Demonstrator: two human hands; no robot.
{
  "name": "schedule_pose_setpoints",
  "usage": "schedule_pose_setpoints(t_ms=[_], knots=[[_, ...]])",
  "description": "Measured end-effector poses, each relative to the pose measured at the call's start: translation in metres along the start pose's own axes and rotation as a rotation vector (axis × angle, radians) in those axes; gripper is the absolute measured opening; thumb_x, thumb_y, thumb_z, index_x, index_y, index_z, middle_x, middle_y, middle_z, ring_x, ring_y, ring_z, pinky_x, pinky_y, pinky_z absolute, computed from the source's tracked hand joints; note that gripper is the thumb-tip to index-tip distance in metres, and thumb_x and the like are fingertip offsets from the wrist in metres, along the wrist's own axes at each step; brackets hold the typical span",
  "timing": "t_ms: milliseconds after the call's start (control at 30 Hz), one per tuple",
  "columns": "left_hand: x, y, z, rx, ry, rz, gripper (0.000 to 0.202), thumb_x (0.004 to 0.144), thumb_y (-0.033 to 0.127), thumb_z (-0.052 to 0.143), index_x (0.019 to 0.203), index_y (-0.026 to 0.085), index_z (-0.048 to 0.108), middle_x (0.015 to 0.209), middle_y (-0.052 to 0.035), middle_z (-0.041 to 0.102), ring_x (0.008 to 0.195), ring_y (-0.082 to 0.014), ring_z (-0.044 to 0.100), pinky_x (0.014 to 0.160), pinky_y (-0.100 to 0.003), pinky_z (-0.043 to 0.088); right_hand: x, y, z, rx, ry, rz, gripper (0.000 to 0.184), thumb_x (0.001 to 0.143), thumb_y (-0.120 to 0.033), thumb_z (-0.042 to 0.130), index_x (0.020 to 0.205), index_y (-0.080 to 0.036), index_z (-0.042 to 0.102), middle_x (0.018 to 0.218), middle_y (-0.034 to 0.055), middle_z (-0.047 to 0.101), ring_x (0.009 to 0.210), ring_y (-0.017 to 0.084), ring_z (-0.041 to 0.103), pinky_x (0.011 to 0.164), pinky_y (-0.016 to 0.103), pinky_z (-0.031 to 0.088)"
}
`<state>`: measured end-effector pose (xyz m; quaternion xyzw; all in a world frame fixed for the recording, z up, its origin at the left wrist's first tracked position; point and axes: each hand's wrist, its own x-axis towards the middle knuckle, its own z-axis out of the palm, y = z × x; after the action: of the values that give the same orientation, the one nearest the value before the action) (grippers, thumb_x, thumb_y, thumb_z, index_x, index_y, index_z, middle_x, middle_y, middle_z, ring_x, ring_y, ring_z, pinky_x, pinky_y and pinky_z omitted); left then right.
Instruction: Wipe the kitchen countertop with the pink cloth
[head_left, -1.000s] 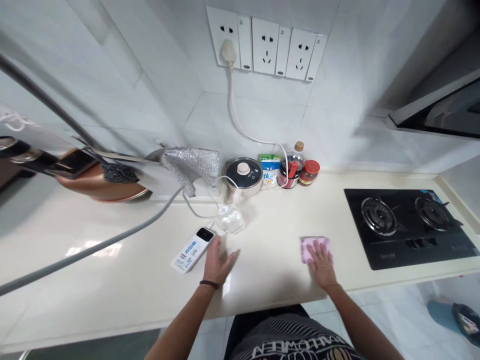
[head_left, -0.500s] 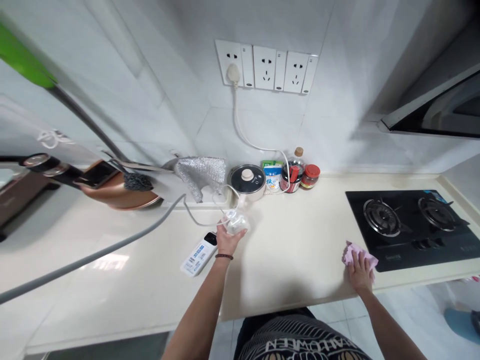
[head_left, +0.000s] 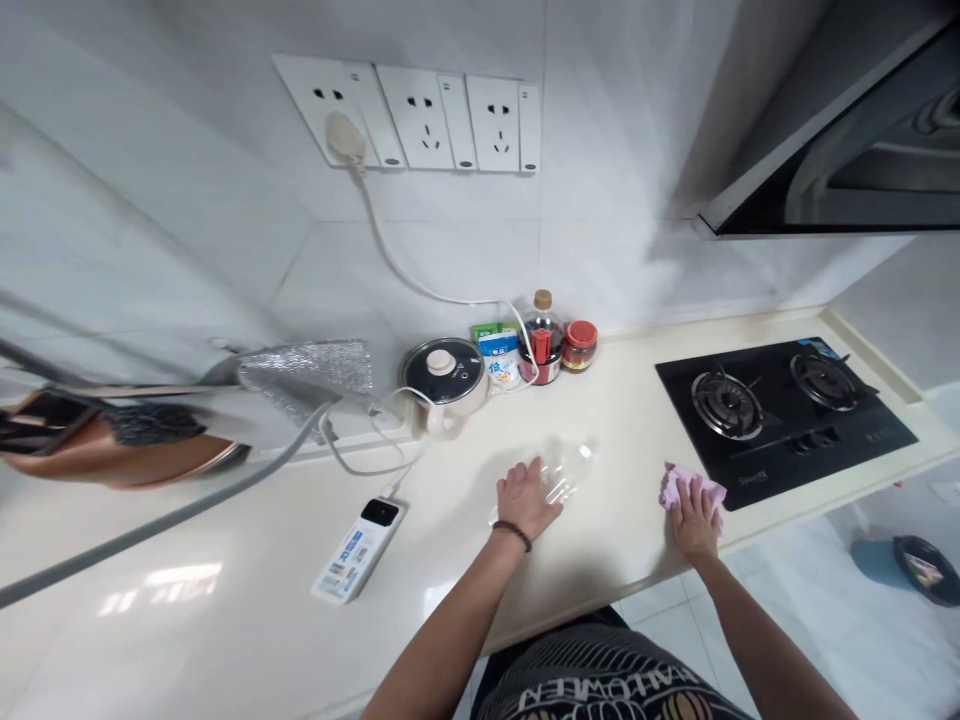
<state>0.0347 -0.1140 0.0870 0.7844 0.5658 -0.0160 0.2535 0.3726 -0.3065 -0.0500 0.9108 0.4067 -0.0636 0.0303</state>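
Across the whole middle of the frame the pale counter (head_left: pixel 615 420) is stretching, and over at upper right the dark range hood (head_left: pixel 825 170) is jutting from the wall. Below it, right of centre, the black stove (head_left: pixel 772 440) is showing its two burners. The row of socket plates (head_left: pixel 420 120) is running along the top, while the grey hose (head_left: pixel 225 490) is slanting in from lower left and the copper pan (head_left: pixel 142 460) is sitting at the left edge. The lidded pot (head_left: pixel 454 375) is standing at centre, and the white device (head_left: pixel 352 565) is lying at lower left of centre. Now the hands! At lower right the right hand (head_left: pixel 696 525) is lying open, fingers a little spread, palm down on the pink cloth (head_left: pixel 679 474), which is resting just beside the stove's near left corner. Near the middle the left hand (head_left: pixel 525 500) is half curling, thumb and fingers holding the clear plastic piece (head_left: pixel 562 475), whose shape is blurring too much to tell. Behind, the bottle (head_left: pixel 553 350) is standing between the blue-and-white packet (head_left: pixel 499 360) and the little red-lidded jar (head_left: pixel 580 348).
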Motion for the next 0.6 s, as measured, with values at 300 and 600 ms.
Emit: schedule_pose_setpoints(t_ms=[300,600], knots=[[0.038,0.057,0.011,0.179,-0.205,0.077,0.074,0.064,0.039,0.076,0.133,0.019,0.057,0.136,-0.0181,0.059,0.126,-0.0347,0.054,0.105,-0.047,0.037,-0.003,-0.004,-0.006,-0.012,0.009,-0.018,0.062,0.104,-0.043,0.019,0.165,-0.034,0.016,0.173,0.0033,0.021,0.158,0.029,0.018,0.123,0.058,0.02],[0.067,0.001,0.012,-0.544,0.125,0.095,0.086,0.057,0.038,0.089,0.135,0.024,0.056,0.131,-0.0098,0.063,0.117,-0.0281,0.062,0.104,-0.045,0.047,-0.001,-0.001,-0.005,0.01,0.038,-0.026,0.062,0.104,-0.044,0.018,0.162,-0.029,0.031,0.172,0.0055,0.024,0.158,0.031,0.019,0.124,0.058,0.019]])
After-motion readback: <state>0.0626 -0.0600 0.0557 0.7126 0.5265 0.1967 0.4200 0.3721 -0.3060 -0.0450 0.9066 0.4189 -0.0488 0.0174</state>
